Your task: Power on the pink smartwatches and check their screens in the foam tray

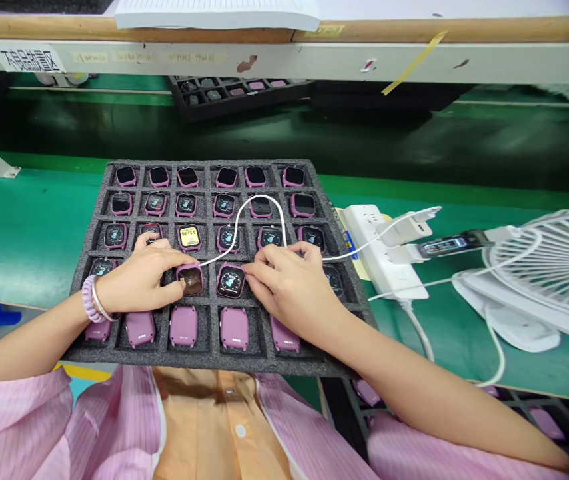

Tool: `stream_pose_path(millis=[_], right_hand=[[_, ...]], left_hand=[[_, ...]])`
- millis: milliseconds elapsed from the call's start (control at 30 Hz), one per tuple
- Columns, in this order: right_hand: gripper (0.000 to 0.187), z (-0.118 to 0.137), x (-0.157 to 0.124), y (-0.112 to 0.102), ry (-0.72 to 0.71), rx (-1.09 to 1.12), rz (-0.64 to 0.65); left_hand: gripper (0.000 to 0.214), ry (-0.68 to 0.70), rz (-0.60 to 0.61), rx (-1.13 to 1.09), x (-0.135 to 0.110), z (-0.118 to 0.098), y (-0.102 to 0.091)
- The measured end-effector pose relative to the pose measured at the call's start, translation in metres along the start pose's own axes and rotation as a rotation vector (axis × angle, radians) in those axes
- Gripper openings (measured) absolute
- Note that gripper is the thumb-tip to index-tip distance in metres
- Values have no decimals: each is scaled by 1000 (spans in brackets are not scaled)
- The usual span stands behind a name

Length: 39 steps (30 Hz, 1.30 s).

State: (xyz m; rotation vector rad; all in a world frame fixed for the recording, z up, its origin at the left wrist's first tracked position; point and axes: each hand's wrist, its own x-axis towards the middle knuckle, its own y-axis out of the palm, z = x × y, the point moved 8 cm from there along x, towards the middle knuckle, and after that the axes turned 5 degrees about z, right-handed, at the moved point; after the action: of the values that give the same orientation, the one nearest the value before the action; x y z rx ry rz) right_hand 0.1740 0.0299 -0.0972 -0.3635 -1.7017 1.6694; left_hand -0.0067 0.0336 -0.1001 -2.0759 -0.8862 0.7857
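Observation:
A dark grey foam tray (204,364) holds several purple smartwatch bodies without straps. My left hand (147,275) closes its thumb and index finger around a smartwatch (190,281) whose screen is mostly dark. At that watch's top right corner the end of a white cable (264,197) meets my fingertip. The cable loops up and over to the back of my right hand (287,280). With fingertips pressed together, my right hand grips the right edge of a second smartwatch (230,281) with a lit dial. A smartwatch with a yellow screen (189,237) lies just above. The lowest row shows purple backs (183,327).
Right of the tray, a white power strip (384,253) carries plugs and a small meter (454,244). A white fan (559,273) stands beyond. Above runs a shelf edge (284,59), with another watch tray (234,97) behind it. More trays sit low at right.

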Motion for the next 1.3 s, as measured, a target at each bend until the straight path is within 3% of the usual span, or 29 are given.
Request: stream_pose_path(millis=[633, 900, 1100, 1200, 1300], right_hand=[[31, 0, 1, 1, -2, -51, 12], [28, -4, 13, 2, 23, -93, 201], [27, -3, 22, 8, 68, -108, 242], [27, -4, 23, 2, 121, -128, 177], [31, -7, 6, -22, 144, -112, 27]], left_hand=[[49, -68, 48, -3, 4, 1, 2], [49, -93, 113, 51, 7, 3, -1], [41, -109, 149, 64, 17, 5, 0], [33, -130, 31, 12, 14, 7, -13], [26, -114, -338, 3, -21, 10, -51]])
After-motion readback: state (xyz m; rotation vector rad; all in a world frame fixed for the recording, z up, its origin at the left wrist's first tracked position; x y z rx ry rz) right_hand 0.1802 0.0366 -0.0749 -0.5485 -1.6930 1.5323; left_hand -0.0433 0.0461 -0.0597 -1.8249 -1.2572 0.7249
